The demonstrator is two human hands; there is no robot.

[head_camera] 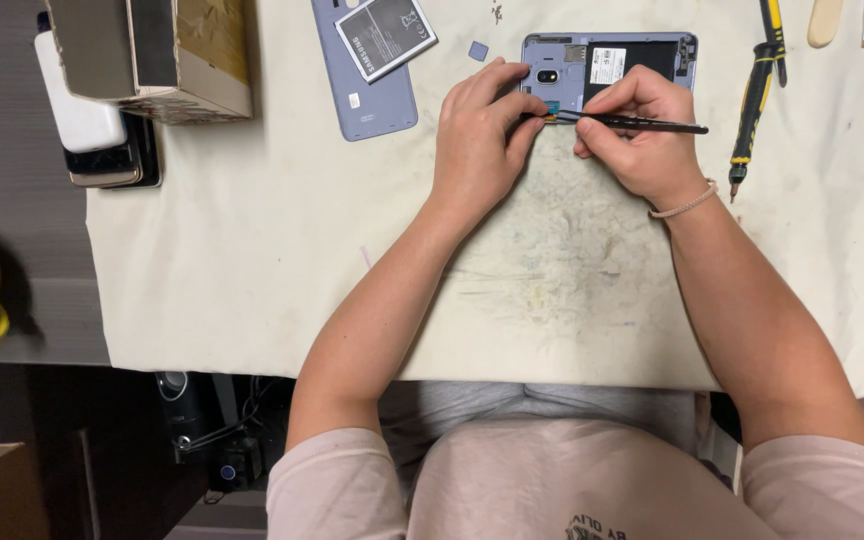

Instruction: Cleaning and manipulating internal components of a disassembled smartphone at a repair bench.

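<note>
Back off, battery out, poking at the phone's edge

The left hand (477, 140) pins the open phone (607, 68) at 12 o'clock on the cloth (252, 250), likely so it won't slide. The right hand (642, 135) pinches a thin black tool (642, 124) like a pen. The tool's long axis runs 3 to 9, tip pointing at 9, at the phone's near edge. The phone lies lengthwise left-right. The battery (385, 35) and cover (367, 90) are parked at 11.

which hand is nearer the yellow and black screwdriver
Right. The right hand, gripping a thin black tool, sits just left of the screwdriver; the left hand lies farther left, beyond the right hand.
</note>
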